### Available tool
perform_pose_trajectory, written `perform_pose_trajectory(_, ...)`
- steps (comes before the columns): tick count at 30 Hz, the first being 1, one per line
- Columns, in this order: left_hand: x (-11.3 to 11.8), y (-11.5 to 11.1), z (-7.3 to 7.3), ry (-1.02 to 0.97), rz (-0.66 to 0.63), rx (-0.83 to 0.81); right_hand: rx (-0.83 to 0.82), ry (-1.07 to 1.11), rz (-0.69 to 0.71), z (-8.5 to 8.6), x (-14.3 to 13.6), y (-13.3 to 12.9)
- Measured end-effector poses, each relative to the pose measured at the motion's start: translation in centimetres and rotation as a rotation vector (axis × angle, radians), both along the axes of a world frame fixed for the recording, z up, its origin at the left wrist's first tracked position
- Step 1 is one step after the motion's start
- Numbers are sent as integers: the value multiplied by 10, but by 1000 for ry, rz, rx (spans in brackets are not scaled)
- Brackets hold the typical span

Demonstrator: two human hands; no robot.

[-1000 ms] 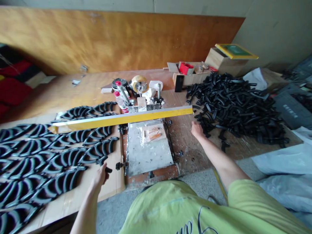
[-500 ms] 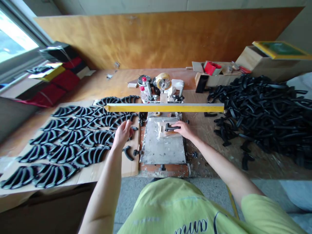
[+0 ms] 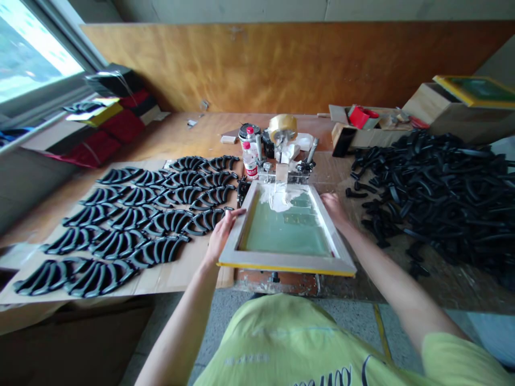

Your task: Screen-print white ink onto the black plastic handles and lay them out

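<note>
Lowered from its raised, edge-on position, the framed screen now lies over the base plate, at the middle of the worktop's front edge. It hides the plate and the black piece last seen there under the right hand. White paste spreads across the mesh's far end.

Both hands have moved to the frame's sides. The left hand's fingers meet the left rail, a dark bit by their tips — whether they pinch it, I cannot tell. The right fingers are curled beside the right rail, their grip unclear.

A pale upright piece stands at the screen's far end, partly blocking the view of the mesh. Behind are a tape roll and bottles. Curved black pieces fan out in rows on cardboard toward the left front corner; a loose black pile crowds the right side — near the right forearm.
</note>
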State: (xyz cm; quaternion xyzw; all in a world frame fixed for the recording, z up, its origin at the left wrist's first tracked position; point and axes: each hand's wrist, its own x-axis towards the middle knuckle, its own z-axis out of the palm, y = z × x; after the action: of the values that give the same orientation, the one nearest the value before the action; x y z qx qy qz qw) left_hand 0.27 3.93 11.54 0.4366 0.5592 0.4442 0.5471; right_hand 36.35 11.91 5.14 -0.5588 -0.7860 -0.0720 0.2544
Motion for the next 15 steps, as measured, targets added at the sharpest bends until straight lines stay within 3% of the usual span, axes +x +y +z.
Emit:
perform_pose_trajectory(3, -5, -15, -47, 29, -54, -131, -52, 37, -115, 24, -6, 31)
perform_pose_trajectory(7, -6, -15, -102, 69, -68, -151, -149, -52, 36, 46, -71, 64)
perform_pose_trajectory(9, -6, -13, -114, 72, -70, -166, -230, -139, 104, 46, -99, 69)
perform_pose_trajectory(11, -6, -12, -117, 52, -74, -179, -299, -187, 147, 37, -113, 63)
perform_pose_trajectory(15, -5, -15, -113, 20, -43, -191, -368, -235, 283, 16, -103, 29)
